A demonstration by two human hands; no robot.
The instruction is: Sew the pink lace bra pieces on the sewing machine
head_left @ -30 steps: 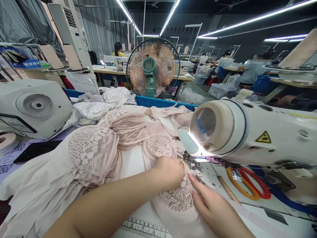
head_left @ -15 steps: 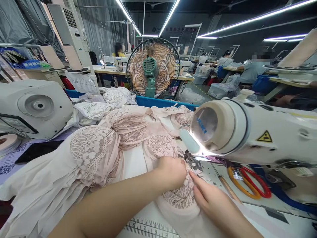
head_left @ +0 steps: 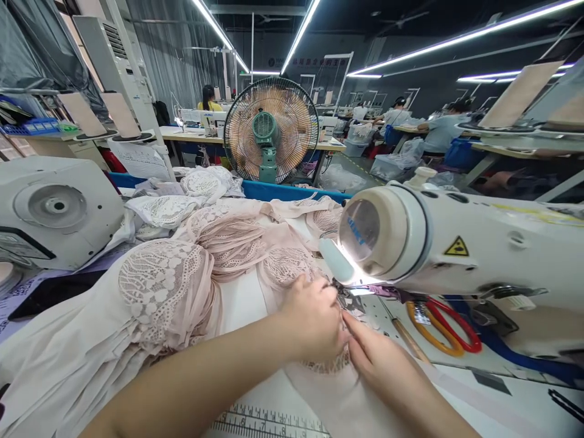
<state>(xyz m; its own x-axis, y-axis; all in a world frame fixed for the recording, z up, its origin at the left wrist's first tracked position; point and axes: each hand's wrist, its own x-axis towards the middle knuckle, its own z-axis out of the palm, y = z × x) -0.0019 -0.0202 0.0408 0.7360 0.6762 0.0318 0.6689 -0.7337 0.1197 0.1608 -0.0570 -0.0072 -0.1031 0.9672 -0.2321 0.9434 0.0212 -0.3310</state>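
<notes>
Pale pink lace fabric (head_left: 328,365), which looks like part of a bra, lies under both hands in front of a white sewing machine (head_left: 474,243). My left hand (head_left: 314,319) is closed on the lace close to the needle area, its fingers bent and partly covering the cloth. On the right edge of the same piece, my right hand (head_left: 374,350) pinches the fabric between thumb and forefinger. The two hands nearly touch. A lit lamp shines on the machine's presser foot (head_left: 344,292), which is partly hidden.
Stacked lace bra cups (head_left: 159,283) lie left of my forearm. Orange-and-red-handled scissors (head_left: 456,331) and a wooden-handled tool (head_left: 410,340) rest right of the hands. A ruler strip (head_left: 269,420) runs along the front. A big fan (head_left: 271,131) stands behind; people sit at machines beyond.
My left hand has rolled over, its back and knuckles now showing, and covers more of the lace. My right hand stays at the fabric edge. The whole view has shifted slightly.
</notes>
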